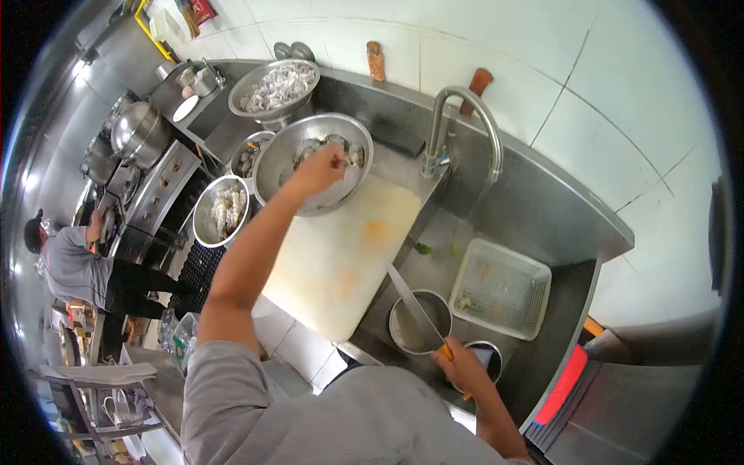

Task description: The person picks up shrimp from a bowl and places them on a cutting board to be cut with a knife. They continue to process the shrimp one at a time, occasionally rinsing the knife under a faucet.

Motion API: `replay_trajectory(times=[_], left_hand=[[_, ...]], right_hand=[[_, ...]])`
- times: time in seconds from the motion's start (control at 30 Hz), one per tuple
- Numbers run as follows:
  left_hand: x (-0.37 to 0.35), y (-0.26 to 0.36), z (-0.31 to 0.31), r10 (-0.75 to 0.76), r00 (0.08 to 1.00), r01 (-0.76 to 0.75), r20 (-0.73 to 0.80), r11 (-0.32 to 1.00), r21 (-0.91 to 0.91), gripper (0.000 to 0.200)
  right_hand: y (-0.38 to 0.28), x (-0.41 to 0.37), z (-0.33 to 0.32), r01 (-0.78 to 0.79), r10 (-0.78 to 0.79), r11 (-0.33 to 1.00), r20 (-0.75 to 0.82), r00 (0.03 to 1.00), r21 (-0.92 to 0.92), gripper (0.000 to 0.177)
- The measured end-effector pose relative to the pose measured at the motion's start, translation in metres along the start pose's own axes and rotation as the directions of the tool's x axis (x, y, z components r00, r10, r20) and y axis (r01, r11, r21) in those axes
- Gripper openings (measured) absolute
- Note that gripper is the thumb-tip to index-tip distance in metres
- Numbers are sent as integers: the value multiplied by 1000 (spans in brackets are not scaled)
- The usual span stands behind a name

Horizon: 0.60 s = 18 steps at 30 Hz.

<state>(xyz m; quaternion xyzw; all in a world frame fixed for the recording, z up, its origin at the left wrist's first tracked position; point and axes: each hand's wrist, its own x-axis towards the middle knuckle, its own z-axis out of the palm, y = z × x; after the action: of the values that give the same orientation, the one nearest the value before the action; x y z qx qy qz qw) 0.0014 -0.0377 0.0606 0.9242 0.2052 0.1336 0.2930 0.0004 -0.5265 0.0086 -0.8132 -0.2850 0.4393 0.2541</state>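
Note:
My left hand [319, 170] is over the large steel colander [310, 203], its fingers pinched together among grey shrimp [355, 155]. Whatever those fingers hold is too small to make out. Wrapped round the yellow handle of a long knife [416, 307], my right hand [467, 367] is above the sink's near side. The blade points up and left, over a round pot [397, 329], with its tip near the right edge of the white cutting board [325, 267]. Orange stains mark the board.
A white basket [504, 332] sits in the sink under the faucet [496, 159]. Left of the colander are a white colander of shrimp [203, 225] and a smaller bowl [263, 136]; behind is a heaped bowl [239, 97]. A person [77, 263] stands at the far left.

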Motion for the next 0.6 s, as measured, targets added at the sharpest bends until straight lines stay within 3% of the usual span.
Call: replay_trajectory(times=[0.1,0.2,0.23,0.3,0.37,0.4,0.5,0.6], left_hand=[[-58,53,-32,-19,999,20,-30,999,49,26],[-117,56,-12,115,993,-112,-11,986,124,24],[-137,50,1,175,984,-175,8,974,147,23],[-170,37,45,-16,999,1,44,949,317,23],[-195,19,88,-105,992,73,66,923,377,26],[-206,17,101,7,998,12,-64,957,291,31],[-211,23,117,-60,979,112,-194,956,272,34],[-217,29,118,-121,967,164,-223,969,185,42]], right_hand=[[-18,5,-1,-69,53,986,108,993,151,40],[5,33,23,131,-132,988,14,991,77,38],[9,41,26,129,-131,990,38,991,49,36],[14,56,27,124,-123,992,90,988,-4,33],[25,67,24,147,-143,988,79,987,-53,34],[26,72,20,161,-155,984,68,986,-82,34],[-8,61,-4,197,-197,980,33,980,-11,46],[-36,59,-23,19,-66,979,223,973,205,57]])
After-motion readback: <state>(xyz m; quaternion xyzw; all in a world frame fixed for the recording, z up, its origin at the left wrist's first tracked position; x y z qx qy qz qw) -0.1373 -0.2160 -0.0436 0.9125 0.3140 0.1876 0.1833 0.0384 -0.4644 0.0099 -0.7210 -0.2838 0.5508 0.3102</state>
